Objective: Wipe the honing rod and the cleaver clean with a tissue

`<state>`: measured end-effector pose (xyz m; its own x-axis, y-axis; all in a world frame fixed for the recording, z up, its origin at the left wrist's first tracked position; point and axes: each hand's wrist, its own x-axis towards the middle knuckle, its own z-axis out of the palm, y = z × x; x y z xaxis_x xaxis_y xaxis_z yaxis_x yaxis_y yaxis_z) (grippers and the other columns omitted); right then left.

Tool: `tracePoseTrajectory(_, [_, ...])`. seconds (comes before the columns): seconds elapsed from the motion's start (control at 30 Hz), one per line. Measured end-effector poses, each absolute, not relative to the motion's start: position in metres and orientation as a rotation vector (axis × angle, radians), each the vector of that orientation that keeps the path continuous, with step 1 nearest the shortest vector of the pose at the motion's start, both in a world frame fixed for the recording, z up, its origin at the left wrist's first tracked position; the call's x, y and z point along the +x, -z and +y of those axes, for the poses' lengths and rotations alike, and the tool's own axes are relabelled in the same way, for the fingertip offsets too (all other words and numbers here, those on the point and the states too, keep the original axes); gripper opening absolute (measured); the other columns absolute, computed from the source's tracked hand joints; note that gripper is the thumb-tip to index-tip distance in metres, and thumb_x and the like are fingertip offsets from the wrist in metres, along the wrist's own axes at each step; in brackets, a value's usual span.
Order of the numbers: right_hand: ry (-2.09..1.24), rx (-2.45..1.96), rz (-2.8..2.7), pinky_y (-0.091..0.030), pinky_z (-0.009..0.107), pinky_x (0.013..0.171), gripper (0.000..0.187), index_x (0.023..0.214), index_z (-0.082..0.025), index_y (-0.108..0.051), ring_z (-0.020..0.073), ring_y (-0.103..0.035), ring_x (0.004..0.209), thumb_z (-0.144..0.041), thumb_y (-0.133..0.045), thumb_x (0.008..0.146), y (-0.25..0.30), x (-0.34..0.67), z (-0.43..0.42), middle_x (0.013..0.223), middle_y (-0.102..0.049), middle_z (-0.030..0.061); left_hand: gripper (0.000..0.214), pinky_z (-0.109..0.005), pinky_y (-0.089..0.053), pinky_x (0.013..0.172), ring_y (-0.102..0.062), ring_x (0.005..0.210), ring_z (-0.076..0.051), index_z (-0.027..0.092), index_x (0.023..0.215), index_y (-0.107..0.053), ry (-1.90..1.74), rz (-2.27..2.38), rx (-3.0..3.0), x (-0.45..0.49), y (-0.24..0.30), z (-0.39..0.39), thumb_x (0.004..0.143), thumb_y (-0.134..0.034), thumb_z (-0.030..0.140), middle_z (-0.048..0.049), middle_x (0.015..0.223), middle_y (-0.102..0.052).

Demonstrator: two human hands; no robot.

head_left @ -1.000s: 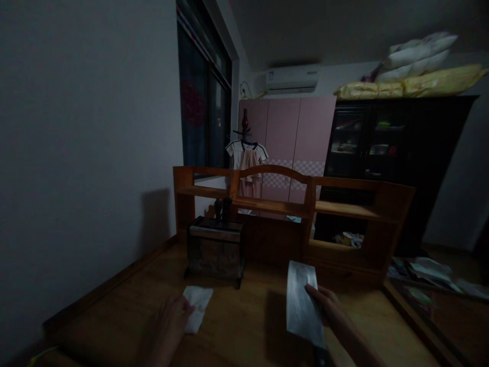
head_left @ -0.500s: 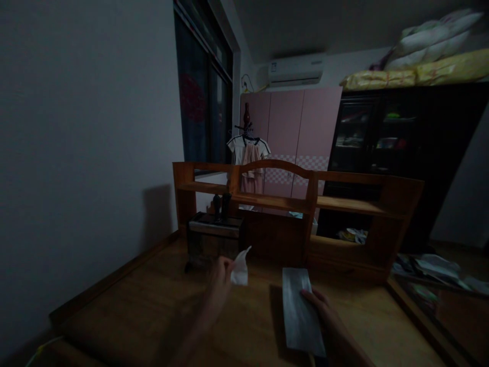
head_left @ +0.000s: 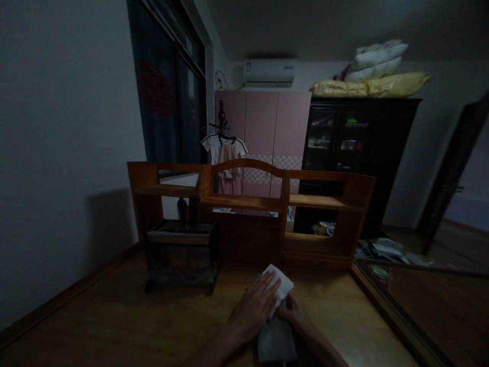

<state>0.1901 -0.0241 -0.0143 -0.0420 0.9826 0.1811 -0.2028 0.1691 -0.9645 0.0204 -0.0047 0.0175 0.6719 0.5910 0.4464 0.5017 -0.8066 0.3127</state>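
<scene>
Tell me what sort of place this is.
Likely a room in a home, perhaps a bedroom: there's a pink wardrobe, clothes hanging on a coat stand, and a wall-mounted air conditioner.

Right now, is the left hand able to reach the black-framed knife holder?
Probably yes: nothing visible stands between the left hand and the knife holder on the tabletop, though that hand has a white tissue against the cleaver.
</scene>
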Motion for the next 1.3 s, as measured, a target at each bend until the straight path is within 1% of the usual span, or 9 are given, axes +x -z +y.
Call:
tracePoseTrajectory(0.13, [-1.241,-0.882,-1.134,-0.044,0.047,0.093,0.051,0.103,-0.020,-0.066,0.0347,-0.056,0.110,-0.021,-0.077,0.054,0.004,0.185,-0.033,0.111,-0.067,0.0096,0.051,-0.046,-0.022,0.115,-0.010,0.143,-0.022,0.037,0.148,-0.012,-0.793,0.904,2.769,0.014,-0.021,-0.008,0.099,-0.027,0.037,0.0045,0.156,-0.006])
tracePoseTrajectory(0.3, [-1.216,-0.879,-1.117,-0.038,0.047,0.101,0.054,0.109,-0.021,-0.066,0.0343,-0.049,0.121,-0.026,-0.079,0.058,0.005,0.185,-0.034,0.117,-0.065,0.0085,0.056,-0.048,-0.019,0.115,-0.006,0.143,-0.024,0.035,0.149,-0.004,-0.784,0.935,2.791,0.019,-0.016,-0.011,0.098,-0.029,0.041,0.0030,0.156,-0.003])
tracePoseTrajectory(0.43, [-1.282,-0.869,-1.139,-0.042,0.048,0.096,0.063,0.120,-0.025,-0.060,0.0332,-0.055,0.115,-0.024,-0.077,0.059,0.012,0.190,-0.032,0.117,-0.066,0.0072,0.061,-0.045,-0.018,0.116,-0.006,0.143,-0.022,0.030,0.149,-0.004,-0.836,1.020,2.776,0.022,-0.013,-0.009,0.097,-0.030,0.045,0.0011,0.156,-0.006])
tracePoseTrajectory(0.53, [-1.379,-0.853,-1.146,-0.046,0.047,0.090,0.067,0.127,-0.026,-0.055,0.0308,-0.061,0.105,-0.018,-0.071,0.063,0.013,0.192,-0.033,0.108,-0.069,0.0063,0.060,-0.046,-0.016,0.117,-0.006,0.143,-0.022,0.029,0.150,-0.006,-0.888,1.145,2.734,0.023,-0.010,-0.004,0.097,-0.029,0.045,0.0004,0.156,-0.009])
tracePoseTrajectory(0.67, [-1.361,-0.883,-1.161,-0.046,0.046,0.091,0.066,0.126,-0.025,-0.056,0.0300,-0.062,0.101,-0.015,-0.069,0.062,0.008,0.190,-0.036,0.101,-0.071,0.0056,0.060,-0.047,-0.013,0.117,-0.004,0.143,-0.022,0.028,0.150,-0.004,-0.870,1.165,2.698,0.023,-0.008,0.002,0.097,-0.028,0.046,-0.0002,0.156,-0.009])
tracePoseTrajectory(0.83, [-1.269,-0.904,-1.232,-0.040,0.045,0.100,0.062,0.119,-0.025,-0.061,0.0325,-0.049,0.121,-0.017,-0.075,0.059,0.001,0.187,-0.038,0.122,-0.062,0.0056,0.058,-0.045,-0.017,0.116,-0.009,0.143,-0.021,0.032,0.149,-0.005,-0.774,0.927,2.754,0.025,-0.011,0.002,0.097,-0.028,0.046,0.0014,0.156,-0.006])
tracePoseTrajectory(0.93, [-1.248,-0.901,-1.269,-0.035,0.047,0.104,0.057,0.116,-0.023,-0.063,0.0328,-0.046,0.124,-0.020,-0.075,0.061,0.003,0.187,-0.037,0.122,-0.062,0.0059,0.057,-0.046,-0.017,0.116,-0.010,0.143,-0.022,0.034,0.149,-0.005,-0.747,0.888,2.772,0.024,-0.014,-0.002,0.098,-0.027,0.045,0.0026,0.156,-0.007])
tracePoseTrajectory(1.1, [-1.296,-0.892,-1.243,-0.035,0.046,0.104,0.055,0.115,-0.023,-0.064,0.0324,-0.043,0.127,-0.019,-0.075,0.062,0.004,0.189,-0.035,0.123,-0.062,0.0055,0.059,-0.045,-0.014,0.117,-0.011,0.143,-0.021,0.031,0.149,-0.002,-0.765,0.893,2.783,0.023,-0.020,-0.006,0.098,-0.027,0.045,0.0017,0.156,-0.009])
tracePoseTrajectory(1.3, [-1.386,-0.805,-1.128,-0.037,0.045,0.100,0.054,0.122,-0.025,-0.059,0.0310,-0.052,0.119,-0.024,-0.065,0.069,0.000,0.188,-0.039,0.127,-0.060,0.0060,0.060,-0.044,-0.013,0.117,-0.009,0.143,-0.020,0.030,0.149,-0.003,-0.778,0.952,2.785,0.023,-0.018,-0.006,0.097,-0.027,0.047,0.0015,0.156,-0.008])
